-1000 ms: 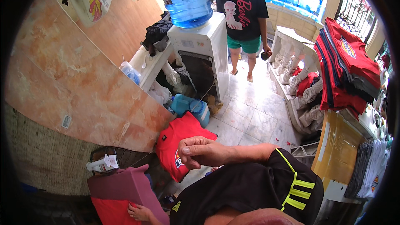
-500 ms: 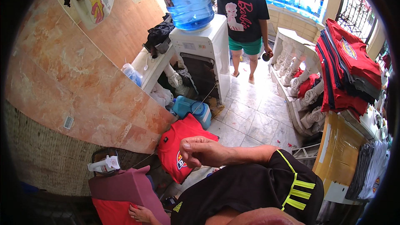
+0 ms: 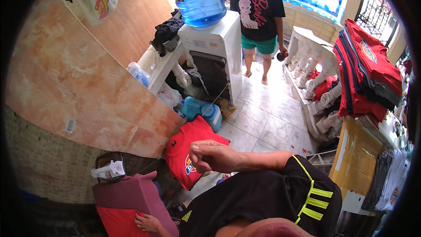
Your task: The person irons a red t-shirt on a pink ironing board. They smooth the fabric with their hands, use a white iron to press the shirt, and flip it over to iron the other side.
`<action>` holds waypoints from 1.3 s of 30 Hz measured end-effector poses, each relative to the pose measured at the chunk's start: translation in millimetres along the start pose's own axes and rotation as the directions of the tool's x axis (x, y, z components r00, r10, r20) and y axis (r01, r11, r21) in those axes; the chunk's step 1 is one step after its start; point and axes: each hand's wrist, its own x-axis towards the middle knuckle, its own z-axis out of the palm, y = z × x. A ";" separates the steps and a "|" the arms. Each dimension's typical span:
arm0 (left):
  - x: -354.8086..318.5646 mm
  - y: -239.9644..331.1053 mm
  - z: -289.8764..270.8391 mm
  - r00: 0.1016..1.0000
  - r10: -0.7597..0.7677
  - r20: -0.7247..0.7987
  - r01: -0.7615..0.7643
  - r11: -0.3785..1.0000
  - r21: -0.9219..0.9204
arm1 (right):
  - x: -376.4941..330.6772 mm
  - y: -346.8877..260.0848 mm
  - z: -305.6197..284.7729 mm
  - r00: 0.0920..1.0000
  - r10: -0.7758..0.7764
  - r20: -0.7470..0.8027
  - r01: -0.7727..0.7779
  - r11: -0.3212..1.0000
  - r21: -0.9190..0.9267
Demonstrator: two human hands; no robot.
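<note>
My left hand [image 3: 148,222] lies on a piece of red cloth [image 3: 115,223], with its fingers stretched out near the cloth's edge. The cloth rests against a maroon padded block [image 3: 125,197]. My right hand [image 3: 205,156] is raised in mid-view with its fingers curled in. Whether anything is inside that curl is hidden. Below and behind it is a folded red T-shirt [image 3: 180,160] with a round printed badge, partly covered by the hand. A white object with a handle [image 3: 107,170] sits in a dark frame by the block.
A white water dispenser [image 3: 210,39] carries a blue water jug [image 3: 197,0]. Beside it a person [image 3: 258,22] stands holding a dark round item. Folded shirts [image 3: 368,70] are stacked at right, above a taped cardboard box [image 3: 357,149]. A blue container [image 3: 201,110] sits on the tiles.
The view has shifted slightly. Both hands keep about the same place and pose, the left on the red cloth and the right curled. The standing person has barely moved.
</note>
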 end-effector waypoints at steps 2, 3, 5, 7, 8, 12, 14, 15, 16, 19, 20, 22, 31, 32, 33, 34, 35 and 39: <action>-0.8 0.6 -1.4 1.000 -0.003 0.008 0.003 1.000 0.026 | -0.2 -1.4 0.7 1.000 -0.009 -0.026 0.009 1.000 -0.006; -1.7 0.4 -0.8 1.000 -0.003 0.011 0.003 0.999 0.039 | -0.1 0.2 -1.2 0.999 -0.006 -0.044 0.005 1.000 -0.020; -5.3 -5.7 -3.1 0.999 0.004 -0.032 -0.002 0.999 0.049 | 4.3 5.7 -4.3 0.999 0.014 -0.049 -0.016 0.999 -0.040; -3.4 -4.9 -2.9 0.999 0.025 -0.034 -0.023 0.998 0.057 | 0.1 6.2 -4.6 0.998 -0.017 -0.065 0.014 0.999 -0.042; -2.7 2.2 -5.0 0.999 0.027 -0.017 -0.026 0.998 0.056 | -0.2 2.2 -5.4 0.999 -0.023 -0.049 0.021 0.999 -0.041; -2.4 -4.8 0.6 0.999 0.022 -0.031 -0.021 0.999 0.032 | -0.2 2.1 -4.8 0.995 0.000 -0.095 -0.002 1.000 -0.021; -0.2 -6.5 4.9 1.000 0.009 -0.016 -0.008 0.999 0.049 | 0.5 3.1 -5.8 0.996 -0.002 -0.088 0.001 1.000 -0.016; 0.4 -7.3 6.7 1.000 0.002 -0.009 -0.001 0.998 0.058 | 0.2 3.4 -7.8 0.997 -0.018 -0.069 0.017 1.000 -0.018; 0.4 -6.8 7.4 1.000 0.003 -0.011 -0.002 0.998 0.057 | 0.0 3.4 -9.3 0.998 -0.034 -0.051 0.033 0.999 -0.022; 0.9 -6.7 9.5 1.000 0.002 -0.014 -0.001 0.998 0.059 | 0.2 3.7 -10.7 0.998 -0.021 -0.064 0.021 1.000 -0.009; 1.8 -8.0 10.9 1.000 -0.001 -0.015 0.002 0.998 0.065 | 0.5 4.3 -11.2 0.998 -0.018 -0.066 0.017 1.000 -0.004; 1.6 -8.0 10.3 1.000 -0.004 -0.017 0.005 0.997 0.072 | 0.9 5.2 -12.7 0.997 -0.012 -0.072 0.013 1.000 0.004; -0.6 -5.1 7.9 1.000 -0.003 -0.007 0.004 0.997 0.075 | 3.5 7.2 -17.1 0.994 0.020 -0.107 -0.019 1.000 0.011; 0.1 -5.0 7.4 1.000 -0.007 0.000 0.007 0.997 0.077 | 3.9 7.9 -17.9 0.994 0.024 -0.110 -0.022 1.000 0.016; 0.4 -4.9 7.0 1.000 -0.011 0.006 0.010 0.997 0.078 | 4.4 9.2 -19.2 0.993 0.028 -0.113 -0.025 0.999 0.022; 0.4 -5.0 6.3 1.000 -0.015 0.007 0.015 0.996 0.082 | 5.0 10.1 -19.6 0.993 0.032 -0.114 -0.029 0.999 0.027; 0.2 -5.3 5.7 1.000 -0.020 0.008 0.020 0.996 0.086 | 5.5 10.5 -19.4 0.992 0.035 -0.119 -0.032 0.999 0.028; -0.5 -2.2 4.5 1.000 -0.010 0.006 0.009 0.996 0.094 | 7.0 11.7 -21.1 0.989 0.042 -0.140 -0.038 0.999 0.031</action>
